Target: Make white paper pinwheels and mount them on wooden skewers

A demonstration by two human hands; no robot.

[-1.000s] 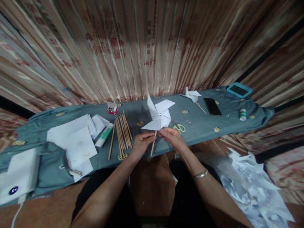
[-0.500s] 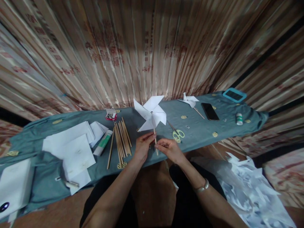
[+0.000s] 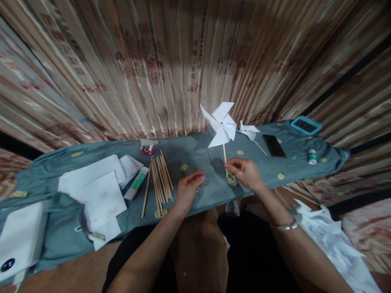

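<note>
A white paper pinwheel (image 3: pixel 226 129) with a silver pin at its centre stands upright in the air. Its wooden stick is pinched in the fingers of my right hand (image 3: pixel 246 173). Over the cloth to the left, my left hand (image 3: pixel 188 189) holds nothing, its fingers stretched out toward the right. Several loose wooden sticks (image 3: pixel 161 179) lie just left of that hand. Behind the held stick are scissors (image 3: pixel 231 179) with green handles, partly covered. Farther back on the table lies a second paper pinwheel (image 3: pixel 249 131).
A small red box of pins (image 3: pixel 147 147), a green and white box (image 3: pixel 136 183) and white paper sheets (image 3: pixel 102 199) lie left. A phone (image 3: pixel 274 145), a blue-framed device (image 3: pixel 306 125) and a glue stick (image 3: pixel 312 156) are right. Paper scraps (image 3: pixel 330 240) fill a bag below.
My right hand has carried the pinwheel up and to the right. My left hand has let go of the stick and stays near the middle of the table.
</note>
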